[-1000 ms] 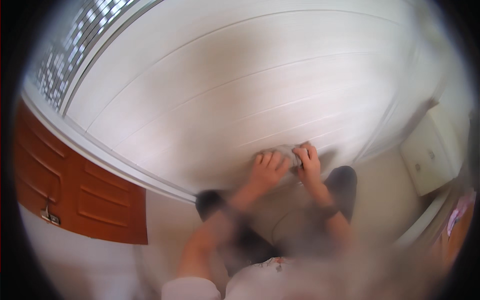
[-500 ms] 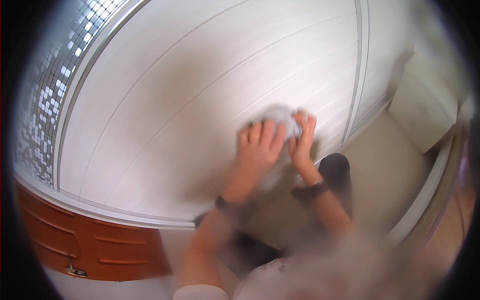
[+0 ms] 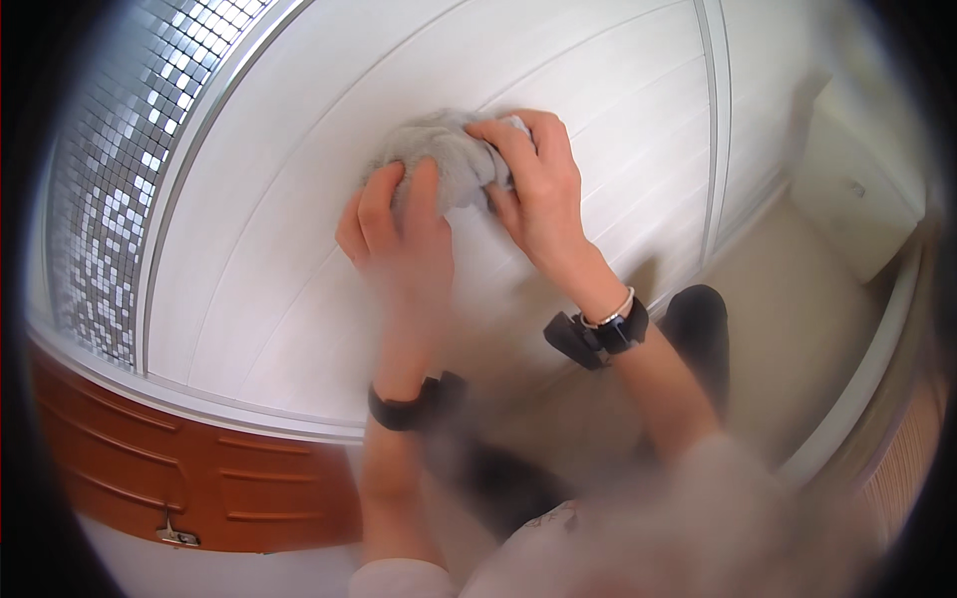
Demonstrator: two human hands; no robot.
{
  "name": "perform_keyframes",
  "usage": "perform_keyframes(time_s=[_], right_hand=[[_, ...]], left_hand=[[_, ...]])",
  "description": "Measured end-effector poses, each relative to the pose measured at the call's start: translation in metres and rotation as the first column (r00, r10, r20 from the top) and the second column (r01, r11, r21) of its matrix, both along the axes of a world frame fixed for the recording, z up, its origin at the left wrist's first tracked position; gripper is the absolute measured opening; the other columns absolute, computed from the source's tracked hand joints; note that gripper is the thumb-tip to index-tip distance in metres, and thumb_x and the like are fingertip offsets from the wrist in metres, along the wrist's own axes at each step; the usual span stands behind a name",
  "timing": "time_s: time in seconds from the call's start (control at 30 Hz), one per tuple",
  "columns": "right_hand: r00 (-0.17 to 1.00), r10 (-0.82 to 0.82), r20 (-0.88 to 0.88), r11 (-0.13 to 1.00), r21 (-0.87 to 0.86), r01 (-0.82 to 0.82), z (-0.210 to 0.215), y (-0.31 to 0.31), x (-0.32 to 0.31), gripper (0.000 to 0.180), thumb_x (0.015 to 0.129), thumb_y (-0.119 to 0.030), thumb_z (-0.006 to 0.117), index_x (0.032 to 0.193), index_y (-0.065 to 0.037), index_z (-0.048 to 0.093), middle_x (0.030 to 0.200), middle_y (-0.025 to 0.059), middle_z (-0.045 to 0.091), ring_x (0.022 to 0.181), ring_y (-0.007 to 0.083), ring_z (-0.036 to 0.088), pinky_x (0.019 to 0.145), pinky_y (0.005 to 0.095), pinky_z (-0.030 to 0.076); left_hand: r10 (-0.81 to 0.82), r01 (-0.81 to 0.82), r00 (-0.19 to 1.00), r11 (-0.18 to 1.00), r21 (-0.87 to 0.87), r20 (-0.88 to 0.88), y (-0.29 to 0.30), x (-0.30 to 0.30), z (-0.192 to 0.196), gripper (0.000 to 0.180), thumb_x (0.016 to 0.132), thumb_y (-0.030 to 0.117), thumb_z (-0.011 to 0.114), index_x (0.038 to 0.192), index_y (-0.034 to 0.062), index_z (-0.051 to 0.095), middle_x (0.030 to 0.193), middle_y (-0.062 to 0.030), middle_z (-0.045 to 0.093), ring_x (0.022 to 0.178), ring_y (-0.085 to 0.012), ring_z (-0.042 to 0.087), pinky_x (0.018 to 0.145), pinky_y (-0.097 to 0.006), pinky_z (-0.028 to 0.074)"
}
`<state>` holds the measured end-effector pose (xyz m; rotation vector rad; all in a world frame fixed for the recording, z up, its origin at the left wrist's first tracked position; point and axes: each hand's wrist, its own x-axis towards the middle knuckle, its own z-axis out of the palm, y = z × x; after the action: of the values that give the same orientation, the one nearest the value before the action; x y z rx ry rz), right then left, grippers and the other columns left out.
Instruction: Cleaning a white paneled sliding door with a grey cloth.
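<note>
A crumpled grey cloth (image 3: pixel 446 149) is bunched against a white grooved panel (image 3: pixel 299 179). My left hand (image 3: pixel 401 224) grips its left side with bent fingers; the hand and wrist are partly blurred. On the cloth's right side, my right hand (image 3: pixel 543 189) pinches a fold between thumb and fingers. Both wrists wear black bands, and a thin light bracelet sits beside the right one. Part of the cloth is hidden under my fingers, so I cannot tell how firmly it touches the panel.
Silvery mosaic (image 3: pixel 115 239) borders the panel at left, beyond a metal trim. A reddish-brown door (image 3: pixel 199 468) with a metal handle (image 3: pixel 177 536) lies at lower left. A pale box-like unit (image 3: pixel 857 179) stands at right on the beige floor (image 3: pixel 778 299). My dark-clad knee (image 3: pixel 698 309) is near the panel.
Both hands have moved up and to the left across the panel with the cloth. More of the cloth shows now, and the hands are farther apart.
</note>
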<state>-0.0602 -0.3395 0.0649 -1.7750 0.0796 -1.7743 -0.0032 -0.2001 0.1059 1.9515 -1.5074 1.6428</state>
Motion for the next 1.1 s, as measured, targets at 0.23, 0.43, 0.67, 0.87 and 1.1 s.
perform_keyframes(time_s=[0.23, 0.43, 0.67, 0.87, 1.1], right_hand=[[0.978, 0.067, -0.198, 0.997, 0.046, -0.059, -0.162, 0.036, -0.004, 0.044, 0.063, 0.002, 0.067, 0.106, -0.01, 0.063, 0.109, 0.0174, 0.056, 0.102, 0.0384, 0.054, 0.085, 0.0427, 0.047], [0.865, 0.192, -0.464, 0.98, 0.129, -0.149, -0.191, 0.043, -0.029, 0.044, 0.065, 0.0, 0.066, 0.108, -0.012, 0.063, 0.113, 0.0177, 0.055, 0.106, 0.0385, 0.054, 0.088, 0.0424, 0.047], [0.999, 0.048, 0.025, 0.999, -0.028, -0.047, 0.002, 0.018, -0.016, 0.061, 0.057, 0.001, 0.073, 0.116, -0.011, 0.061, 0.117, 0.0194, 0.053, 0.108, 0.0398, 0.053, 0.085, 0.0439, 0.048], [0.991, 0.078, 0.108, 0.984, 0.149, -0.094, -0.055, 0.016, 0.021, 0.063, 0.061, -0.002, 0.077, 0.12, -0.009, 0.057, 0.119, 0.021, 0.05, 0.105, 0.0416, 0.051, 0.085, 0.0456, 0.048], [0.991, -0.034, -0.132, 0.82, 0.563, 0.104, -0.279, 0.044, 0.006, 0.056, 0.078, -0.007, 0.07, 0.127, 0.002, 0.043, 0.12, 0.0193, 0.048, 0.112, 0.0329, 0.049, 0.096, 0.0415, 0.04]], left_hand=[[0.045, -0.008, 0.995, 0.918, 0.396, -0.085, 0.054, 0.0, -0.125, 0.042, 0.075, 0.008, 0.063, 0.117, 0.0052, 0.058, 0.118, -0.016, 0.054, 0.104, -0.0355, 0.053, 0.086, -0.049, 0.044], [0.024, 0.058, 0.98, 0.915, 0.399, -0.199, 0.062, -0.007, -0.17, 0.033, 0.077, 0.011, 0.063, 0.109, 0.0053, 0.061, 0.11, -0.0143, 0.055, 0.1, -0.0353, 0.054, 0.082, -0.047, 0.045], [0.059, -0.057, 0.997, 0.997, -0.046, 0.058, 0.014, 0.003, 0.01, 0.044, 0.075, 0.007, 0.065, 0.12, 0.0113, 0.063, 0.117, -0.0121, 0.058, 0.11, -0.0331, 0.052, 0.092, -0.049, 0.042], [0.025, -0.025, 1.0, 0.998, 0.062, 0.005, -0.016, 0.024, -0.023, 0.031, 0.081, 0.019, 0.061, 0.112, 0.0144, 0.061, 0.111, -0.0074, 0.059, 0.103, -0.0276, 0.053, 0.084, -0.041, 0.044], [-0.307, 0.222, 0.949, 0.808, 0.545, 0.068, -0.073, -0.014, -0.17, 0.02, 0.074, 0.019, 0.06, 0.092, 0.0092, 0.062, 0.095, -0.0067, 0.056, 0.089, -0.0259, 0.054, 0.071, -0.044, 0.042]])
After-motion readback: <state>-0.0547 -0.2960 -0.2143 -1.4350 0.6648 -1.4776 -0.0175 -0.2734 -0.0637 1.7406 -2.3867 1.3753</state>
